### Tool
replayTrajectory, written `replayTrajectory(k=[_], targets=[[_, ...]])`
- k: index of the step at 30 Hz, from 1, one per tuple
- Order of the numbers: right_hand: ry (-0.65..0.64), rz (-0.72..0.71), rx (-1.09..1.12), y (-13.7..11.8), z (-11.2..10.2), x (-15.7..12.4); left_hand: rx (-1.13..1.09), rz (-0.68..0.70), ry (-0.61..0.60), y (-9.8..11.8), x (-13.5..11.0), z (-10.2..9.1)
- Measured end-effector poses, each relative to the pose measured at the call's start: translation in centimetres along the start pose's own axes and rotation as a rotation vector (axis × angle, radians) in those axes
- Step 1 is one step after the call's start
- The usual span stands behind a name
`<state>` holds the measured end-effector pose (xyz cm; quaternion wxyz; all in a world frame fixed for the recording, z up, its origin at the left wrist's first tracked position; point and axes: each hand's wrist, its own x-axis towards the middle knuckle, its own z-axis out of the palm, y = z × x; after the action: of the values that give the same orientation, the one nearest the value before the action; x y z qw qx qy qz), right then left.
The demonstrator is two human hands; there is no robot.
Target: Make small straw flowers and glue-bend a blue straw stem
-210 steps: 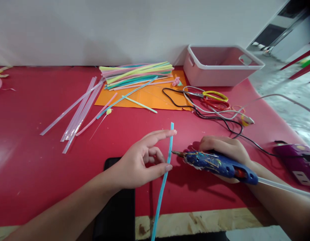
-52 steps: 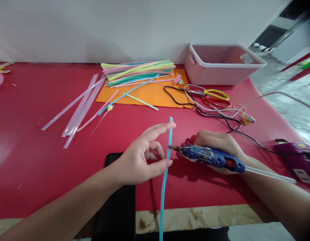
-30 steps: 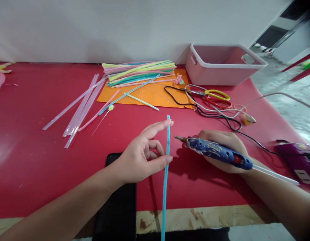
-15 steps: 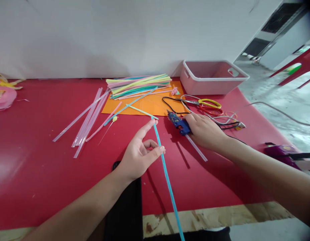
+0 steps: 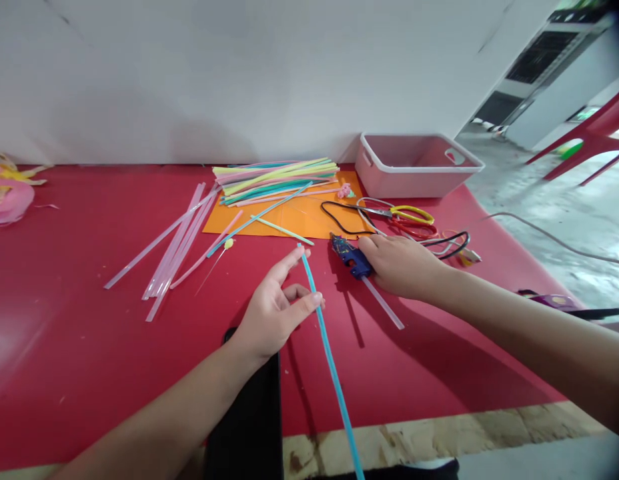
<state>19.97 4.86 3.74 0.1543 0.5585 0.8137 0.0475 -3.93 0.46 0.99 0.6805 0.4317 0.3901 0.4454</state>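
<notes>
Between the thumb and fingers of my left hand (image 5: 279, 307) is a blue pipe cleaner (image 5: 334, 373), its upper end at the fingertips and its length running down past the table edge. My right hand (image 5: 399, 263) grips a blue glue gun (image 5: 352, 259), nozzle pointing up and left, a clear glue stick (image 5: 384, 303) jutting from its back. The nozzle is apart from the pipe cleaner. Just beyond my left fingertips lies a short pale green pipe cleaner (image 5: 284, 231). A small yellow bud on a thin wire (image 5: 228, 244) rests to the left.
Many coloured pipe cleaners (image 5: 274, 180) lie on an orange sheet (image 5: 229, 221). Clear glue sticks (image 5: 177, 250) are left of them. Scissors (image 5: 412, 215) and cables (image 5: 459, 247) sit before a pink basket (image 5: 419, 180). A black phone-like object (image 5: 247, 420) lies under my left wrist.
The view has shifted slightly. Both hands keep their holds, and the pipe cleaner and glue gun stay almost in place over the table.
</notes>
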Motion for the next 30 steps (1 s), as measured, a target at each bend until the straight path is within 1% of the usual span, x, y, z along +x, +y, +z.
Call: replayTrajectory(k=[3,7,10,13,15,16,18,20,21,23,27,30], targets=[[-0.007,-0.03,-0.009,0.2,-0.4,-0.2,-0.075,-0.04,0.018,0.3,0.2,0.1],[-0.021,-0.057,-0.016,0.4,-0.5,-0.7,-0.187,-0.138,0.035,0.8,0.4,0.4],[0.006,-0.062,0.073,1.1,-0.4,-1.0,-0.255,-0.189,0.073,1.0,0.7,0.5],[0.085,0.0,0.224,2.0,-0.2,-1.4,-0.341,-0.249,0.121,1.4,1.5,0.7],[0.152,0.095,0.356,2.6,-0.1,-1.6,-0.4,-0.292,0.145,1.7,2.3,1.0],[0.179,0.152,0.461,2.8,0.1,-1.6,-0.424,-0.31,0.15,1.9,2.8,1.2],[0.213,0.277,0.795,3.3,0.7,-1.5,-0.46,-0.328,0.153,2.2,3.8,1.7],[0.213,0.353,1.127,3.6,1.3,-1.2,-0.477,-0.325,0.162,2.2,5.0,2.1],[0.204,0.362,1.232,3.7,1.6,-1.0,-0.488,-0.32,0.17,2.1,5.6,2.3],[0.176,0.338,1.348,3.7,2.0,-0.5,-0.512,-0.298,0.181,1.7,6.6,2.5],[0.138,0.254,1.46,3.2,1.6,-0.2,-0.553,-0.25,0.186,0.7,7.8,2.4],[0.126,0.231,1.469,2.9,1.4,-0.1,-0.571,-0.239,0.186,0.5,7.9,2.3]])
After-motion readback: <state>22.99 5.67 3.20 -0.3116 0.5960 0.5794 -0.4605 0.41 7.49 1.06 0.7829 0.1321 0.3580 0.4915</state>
